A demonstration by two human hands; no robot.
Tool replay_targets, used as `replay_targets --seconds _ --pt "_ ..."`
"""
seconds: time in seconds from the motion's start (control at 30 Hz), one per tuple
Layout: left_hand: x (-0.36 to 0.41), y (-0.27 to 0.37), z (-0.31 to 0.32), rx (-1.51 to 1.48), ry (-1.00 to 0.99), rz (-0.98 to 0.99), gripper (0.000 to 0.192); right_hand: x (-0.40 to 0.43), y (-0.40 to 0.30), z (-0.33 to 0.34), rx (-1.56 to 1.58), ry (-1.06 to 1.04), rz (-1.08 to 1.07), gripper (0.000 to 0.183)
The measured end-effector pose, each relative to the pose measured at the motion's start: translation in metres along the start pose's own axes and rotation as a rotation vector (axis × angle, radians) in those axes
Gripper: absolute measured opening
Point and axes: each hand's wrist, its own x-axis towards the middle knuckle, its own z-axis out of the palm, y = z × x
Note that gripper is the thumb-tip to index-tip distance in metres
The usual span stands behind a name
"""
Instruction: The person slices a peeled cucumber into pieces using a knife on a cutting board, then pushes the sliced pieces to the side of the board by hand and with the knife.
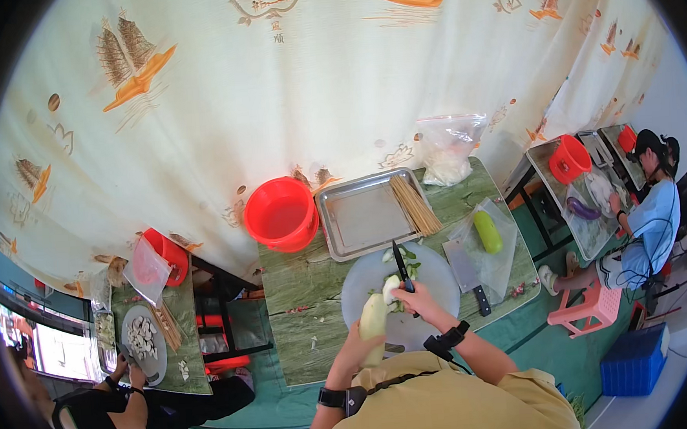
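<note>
My left hand is closed around a long, pale peeled vegetable, perhaps a gourd, held upright over the near left side of a round white cutting board. In my right hand is a black knife, its blade pointing away from me. A white cut piece is by my right fingers, at the vegetable's upper end; whether it is cut free, I cannot tell. Green peelings lie on the board. Right of it, a cleaver and a green gourd rest on a clear plastic bag.
Behind the board are a red bucket and a metal tray with wooden skewers. A filled plastic bag stands at the back right. People work at tables on the left and right.
</note>
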Motion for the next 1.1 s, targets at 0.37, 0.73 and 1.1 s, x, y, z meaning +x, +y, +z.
replay_targets --seconds 0.37,0.73,1.1 --pt "0.002 -0.009 -0.008 -0.073 0.101 0.009 0.079 0.01 -0.006 -0.036 -0.468 0.244 -0.279 0.029" --pt "0.004 -0.017 -0.016 -0.142 0.129 0.006 0.076 0.04 0.04 -0.108 -0.945 0.365 -0.093 0.048" --pt "0.0 -0.012 -0.026 -0.12 0.177 -0.028 0.077 0.022 0.103 -0.148 -0.812 0.587 -0.186 0.035"
